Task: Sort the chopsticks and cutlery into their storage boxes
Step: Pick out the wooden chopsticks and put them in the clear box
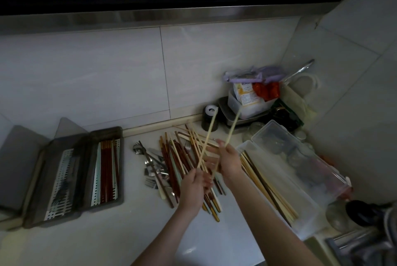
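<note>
A mixed pile of chopsticks [182,158], brown, pale and mint, lies on the white counter, with forks and spoons [153,167] at its left edge. Above the pile my left hand [194,188] grips one pale chopstick [209,132] that slants up to the right. My right hand [228,161] grips another pale chopstick [233,126], also pointing up and away. A clear box [257,182] on the right holds pale and dark chopsticks. On the left stand two dark boxes: one [105,167] with reddish-brown chopsticks, one [58,182] with a white slotted insert.
Clutter fills the back right corner: a dark cup [209,118], a plastic tub with packets [247,102], a metal tray and bags. The clear box's open lid [300,154] leans toward the wall. A dark pot and metal items [361,222] sit at the lower right.
</note>
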Demonstrator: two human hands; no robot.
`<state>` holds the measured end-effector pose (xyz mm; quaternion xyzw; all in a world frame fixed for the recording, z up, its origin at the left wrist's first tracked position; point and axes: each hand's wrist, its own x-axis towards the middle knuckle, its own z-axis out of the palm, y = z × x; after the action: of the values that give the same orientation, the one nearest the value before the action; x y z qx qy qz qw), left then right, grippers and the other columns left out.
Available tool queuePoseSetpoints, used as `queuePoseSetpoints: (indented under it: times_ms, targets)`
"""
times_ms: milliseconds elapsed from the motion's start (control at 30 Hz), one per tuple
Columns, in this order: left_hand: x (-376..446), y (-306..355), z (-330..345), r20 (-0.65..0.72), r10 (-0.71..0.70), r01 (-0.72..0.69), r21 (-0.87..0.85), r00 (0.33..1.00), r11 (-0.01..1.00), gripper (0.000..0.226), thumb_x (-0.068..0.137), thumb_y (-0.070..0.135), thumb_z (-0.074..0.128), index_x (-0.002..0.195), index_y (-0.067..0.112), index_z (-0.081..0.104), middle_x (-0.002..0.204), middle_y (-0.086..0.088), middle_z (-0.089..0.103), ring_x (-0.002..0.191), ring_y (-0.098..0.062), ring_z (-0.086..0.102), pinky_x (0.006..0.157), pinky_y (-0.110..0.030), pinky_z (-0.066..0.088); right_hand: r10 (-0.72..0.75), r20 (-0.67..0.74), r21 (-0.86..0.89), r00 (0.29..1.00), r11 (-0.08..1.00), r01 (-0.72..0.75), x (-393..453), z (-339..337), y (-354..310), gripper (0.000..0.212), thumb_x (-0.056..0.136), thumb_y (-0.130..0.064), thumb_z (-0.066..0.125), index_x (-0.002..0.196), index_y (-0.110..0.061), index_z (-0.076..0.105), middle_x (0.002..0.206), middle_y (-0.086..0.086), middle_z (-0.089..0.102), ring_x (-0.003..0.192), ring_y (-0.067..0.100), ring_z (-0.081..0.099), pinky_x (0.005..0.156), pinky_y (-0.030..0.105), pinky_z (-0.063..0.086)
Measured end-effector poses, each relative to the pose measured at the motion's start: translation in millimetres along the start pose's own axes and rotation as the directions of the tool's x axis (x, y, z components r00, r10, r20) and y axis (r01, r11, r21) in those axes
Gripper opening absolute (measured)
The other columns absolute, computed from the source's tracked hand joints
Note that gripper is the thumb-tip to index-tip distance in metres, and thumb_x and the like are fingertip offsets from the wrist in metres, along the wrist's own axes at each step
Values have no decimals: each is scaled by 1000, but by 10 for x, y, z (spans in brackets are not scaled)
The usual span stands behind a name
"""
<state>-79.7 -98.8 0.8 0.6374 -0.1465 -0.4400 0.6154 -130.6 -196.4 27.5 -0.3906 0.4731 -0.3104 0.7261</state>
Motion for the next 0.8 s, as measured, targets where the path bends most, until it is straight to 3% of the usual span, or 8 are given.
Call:
queuePoseSetpoints:
  times_ms: [67,133,233,333,433,567,667,800]
  targets:
    - [25,-33,-28,-66,-2,3,24,998,1000,34,102,17,34,83,-1,57,72,-11,62,65,-21,60,55,-25,46,-109,-201,-106,973,990,89,-6,-196,-57,23,102,-29,36,116,-24,54,91,5,69,67,20,66,51,26,47]
    - [54,-60,-70,-124,14,-4,83,992,997,36,102,20,33,80,4,57,72,-10,61,65,-21,59,58,-27,45,-276,-323,-367,905,918,150,-6,-465,-88,31,102,-32,33,123,-25,54,99,3,65,77,14,58,65,29,45]
    - [55,-77,-69,-152,19,-1,117,988,993,33,102,21,34,75,16,53,65,-9,55,60,-20,54,60,-31,46,-416,-370,-711,831,702,35,-60,-902,-41,36,100,-47,26,114,-37,58,92,-7,60,81,14,56,68,30,44]
    - [-9,-73,7,-135,18,-1,120,991,993,31,102,22,34,76,18,52,61,-8,53,55,-18,51,57,-30,45,-348,-372,-775,861,627,-81,-48,-1258,187,32,98,-46,33,99,-35,63,84,0,66,74,18,61,70,37,53]
    - [-71,-61,86,-122,51,-35,132,991,991,35,102,22,33,74,13,51,59,-7,52,53,-17,50,49,-22,44,-240,-435,-772,868,596,-222,23,-1482,459,32,96,-24,42,116,-33,66,107,7,67,94,27,62,89,44,51]
    - [-127,-54,133,-72,84,-71,175,994,982,35,102,24,32,76,11,50,58,-4,52,50,-15,49,51,-24,42,-102,-398,-793,912,537,-286,-49,-1435,346,42,92,-7,42,127,-23,59,111,9,65,97,28,61,89,41,52]
    - [-134,-91,181,-10,90,-87,170,996,982,34,102,26,32,77,12,50,60,-5,52,53,-16,49,55,-29,42,-199,-381,-789,903,578,-206,-201,-1237,210,52,90,0,44,140,-13,43,134,10,52,119,29,52,100,41,45]
    - [-205,-175,292,141,52,-86,243,989,966,31,102,26,32,79,16,50,65,-6,55,56,-15,50,55,-27,43,-269,-215,-511,939,850,127,-420,-759,85,41,99,-18,43,140,-20,42,134,-2,53,112,15,57,98,30,43]
